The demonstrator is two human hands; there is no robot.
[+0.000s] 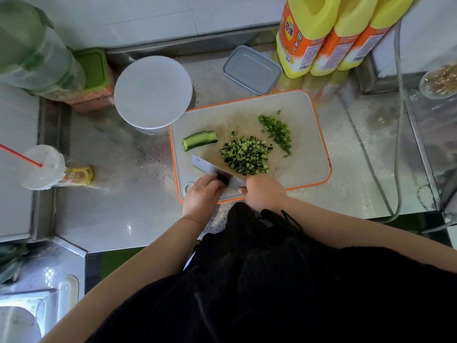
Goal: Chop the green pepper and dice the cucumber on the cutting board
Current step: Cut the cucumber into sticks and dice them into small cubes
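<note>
1. Nearest, at the front edge of the cutting board (306, 115), the right hand (265, 193) has its grip wrapped round the handle of a cleaver (210, 167); the blade slants toward the board's left side.
2. The left hand (201, 195) sits at the same front edge, its fingers curled down onto a dark green cucumber piece (223, 179) just under the blade. How much of that piece is left is hidden by the fingers.
3. Toward the board's middle lies a heap of diced cucumber (244, 155), so the dicing looks well advanced.
4. On the board's left part, 1 bundle of cucumber strips (199, 140) lies uncut; I judge this, plus the held piece, is what remains.
5. Toward the board's far right lies a smaller pile of chopped green pepper (276, 133), apart from the cucumber heap. No whole pepper is in view, so that half seems finished.
6. Beyond the board's far left corner stands a white round lid (153, 91); beyond its far edge, on the steel tabletop (138, 194), a grey lidded box (252, 70) and 3 yellow oil bottles (329, 33).
</note>
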